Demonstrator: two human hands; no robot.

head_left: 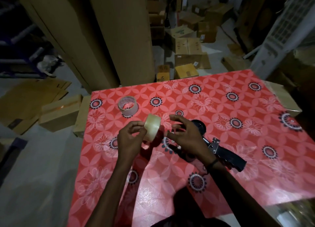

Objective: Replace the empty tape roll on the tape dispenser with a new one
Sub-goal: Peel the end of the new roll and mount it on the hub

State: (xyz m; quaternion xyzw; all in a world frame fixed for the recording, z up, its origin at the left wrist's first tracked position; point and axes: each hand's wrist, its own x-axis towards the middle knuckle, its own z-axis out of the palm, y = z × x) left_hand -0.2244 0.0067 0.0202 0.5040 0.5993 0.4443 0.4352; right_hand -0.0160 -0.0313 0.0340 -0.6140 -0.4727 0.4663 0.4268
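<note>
Hands are working above a table (221, 184) covered in a red floral-patterned cloth. The left hand (130, 139) is gripping a full roll of clear packing tape (152, 129), holding it on edge above the cloth near the table's centre, fingers curled around its near side. The right hand (183, 138) is hovering just at the roll's 3 o'clock side, fingers spread and grasping nothing. A black tape dispenser (219, 150) is lying on the cloth beneath and beyond the right hand, its handle pointing toward 4 o'clock. An empty tape roll (127, 106), a bare cardboard core, is sitting flat on the cloth at about 11 o'clock from the hands, apart from them. Cardboard boxes (187, 59) are littering the floor beyond the table's far edge.
</note>
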